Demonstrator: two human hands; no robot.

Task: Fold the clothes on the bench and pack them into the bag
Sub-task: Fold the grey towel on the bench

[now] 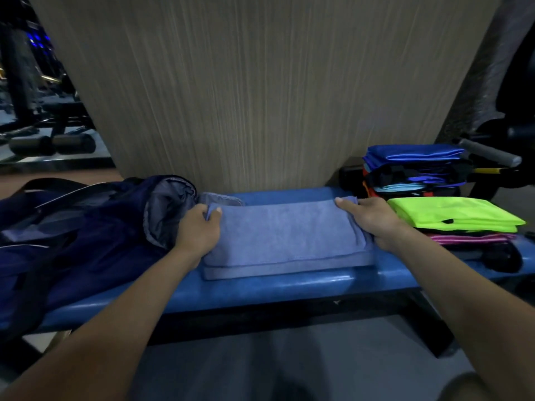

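Both hands grip the folded blue towel [285,235] by its short ends — the left hand [199,230] pinching the end nearest the open navy bag [86,224], the right hand [373,219] curled round the other — as it lies flat on the blue surface [289,287]. Folding looks done (edges roughly square), so packing seems next — lift it level and slide it left into the bag's mouth; the neon-green top [451,212] and stacked clothes [417,172] wait at right.

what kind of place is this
Most likely a gym: a padded blue bench holds the clothes, a workout bench with foam roller pads stands at far left, and a foam-handled machine bar at right.
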